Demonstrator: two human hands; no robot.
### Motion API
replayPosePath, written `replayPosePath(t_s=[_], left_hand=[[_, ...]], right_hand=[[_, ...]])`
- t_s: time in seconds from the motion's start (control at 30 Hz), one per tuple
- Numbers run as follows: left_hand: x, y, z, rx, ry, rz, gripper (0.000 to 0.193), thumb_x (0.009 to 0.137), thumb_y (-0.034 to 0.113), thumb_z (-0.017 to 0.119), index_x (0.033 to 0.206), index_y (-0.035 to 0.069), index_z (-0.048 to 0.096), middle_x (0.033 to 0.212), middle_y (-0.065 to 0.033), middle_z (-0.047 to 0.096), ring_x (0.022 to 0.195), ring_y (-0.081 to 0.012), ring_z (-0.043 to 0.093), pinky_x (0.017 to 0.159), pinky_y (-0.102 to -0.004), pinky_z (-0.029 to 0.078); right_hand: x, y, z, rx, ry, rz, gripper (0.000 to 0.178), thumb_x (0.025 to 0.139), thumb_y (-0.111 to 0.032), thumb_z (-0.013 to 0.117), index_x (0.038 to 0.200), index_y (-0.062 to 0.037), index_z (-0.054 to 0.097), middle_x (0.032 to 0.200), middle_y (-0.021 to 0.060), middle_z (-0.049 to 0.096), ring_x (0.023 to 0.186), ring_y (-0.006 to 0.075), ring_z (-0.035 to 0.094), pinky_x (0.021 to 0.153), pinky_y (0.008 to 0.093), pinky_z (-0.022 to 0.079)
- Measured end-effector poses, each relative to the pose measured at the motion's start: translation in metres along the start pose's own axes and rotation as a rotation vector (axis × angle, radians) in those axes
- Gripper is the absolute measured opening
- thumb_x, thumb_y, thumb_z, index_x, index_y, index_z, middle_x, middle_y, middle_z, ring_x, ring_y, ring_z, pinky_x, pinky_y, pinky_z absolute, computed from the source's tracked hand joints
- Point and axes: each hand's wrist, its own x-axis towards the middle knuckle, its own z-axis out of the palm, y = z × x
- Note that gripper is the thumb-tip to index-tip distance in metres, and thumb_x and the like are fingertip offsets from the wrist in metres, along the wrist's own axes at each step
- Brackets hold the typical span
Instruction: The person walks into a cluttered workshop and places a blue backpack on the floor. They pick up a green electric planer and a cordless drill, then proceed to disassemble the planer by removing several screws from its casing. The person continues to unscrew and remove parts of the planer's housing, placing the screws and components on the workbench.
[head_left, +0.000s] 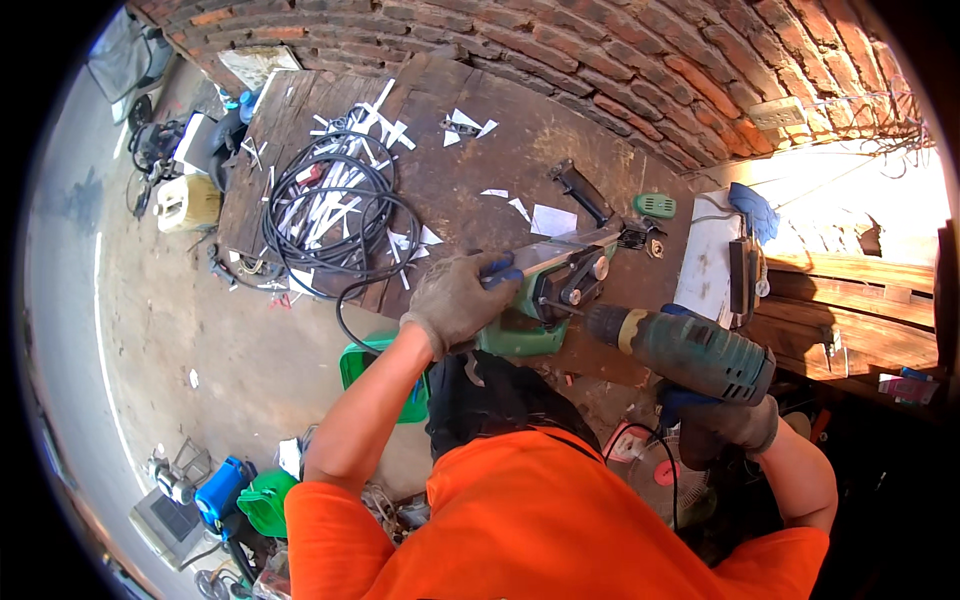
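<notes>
On the bench's near edge rests a green power tool (530,338) with a long flat metal face and round-headed parts on its side. My left hand (455,302), in a grey-and-blue work glove, is closed around its near end. Gloved too, my right hand (745,422) grips the handle of a dark green corded drill (695,352). The drill lies level, its thin bit pointing left at the tool's side; whether the tip touches I cannot tell. Beyond the tool are its black handle-like arm (585,195) and a small green cover (655,206).
A black cable coil (390,240) with white paper strips lies on the wooden bench (480,95) at left. A brick wall (600,60) stands behind. To the right are a white board (700,270) and a blue glove (755,210). A green basin (355,365) sits below my left forearm.
</notes>
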Motion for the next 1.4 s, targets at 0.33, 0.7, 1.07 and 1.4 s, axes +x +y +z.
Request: replayPosePath(t_s=[0.33,0.7,1.07,1.4], left_hand=[[0.001,0.007,-0.010,-0.035,-0.076,-0.042,0.054,0.092,0.043,0.065,0.131,0.005,0.067,0.101,-0.0161,0.076,0.094,-0.0259,0.074,0.086,-0.0369,0.055],[0.003,-0.005,0.006,0.041,0.038,0.135,0.050,0.094,0.036,0.067,0.137,0.010,0.063,0.131,-0.0156,0.065,0.112,-0.0343,0.067,0.095,-0.0403,0.054],[-0.004,0.042,-0.006,0.635,-0.078,0.700,0.031,0.081,0.030,0.075,0.112,0.025,0.075,0.124,-0.0071,0.062,0.111,-0.0308,0.064,0.092,-0.0444,0.054],[0.010,0.042,-0.003,0.628,-0.110,0.628,0.031,0.083,0.021,0.070,0.113,0.026,0.077,0.123,-0.0055,0.063,0.114,-0.0307,0.063,0.096,-0.0454,0.053]], right_hand=[[0.005,-0.011,0.001,-0.494,0.010,-0.428,0.054,0.074,-0.005,0.082,0.126,-0.0060,0.070,0.145,0.0188,0.057,0.133,0.0322,0.056,0.107,0.0406,0.047],[-0.002,-0.038,0.006,0.167,0.033,-0.025,0.070,0.082,0.001,0.077,0.147,0.0021,0.048,0.118,0.0113,0.068,0.087,0.0145,0.068,0.072,0.0312,0.059],[-0.007,-0.027,0.000,0.271,-0.035,-0.093,0.069,0.084,0.005,0.076,0.147,0.0043,0.047,0.126,0.0119,0.067,0.085,0.0140,0.069,0.067,0.0284,0.059],[-0.009,-0.019,-0.001,0.280,-0.038,-0.087,0.075,0.085,0.003,0.076,0.151,0.0026,0.041,0.126,0.0121,0.066,0.099,0.0144,0.068,0.076,0.0298,0.060]])
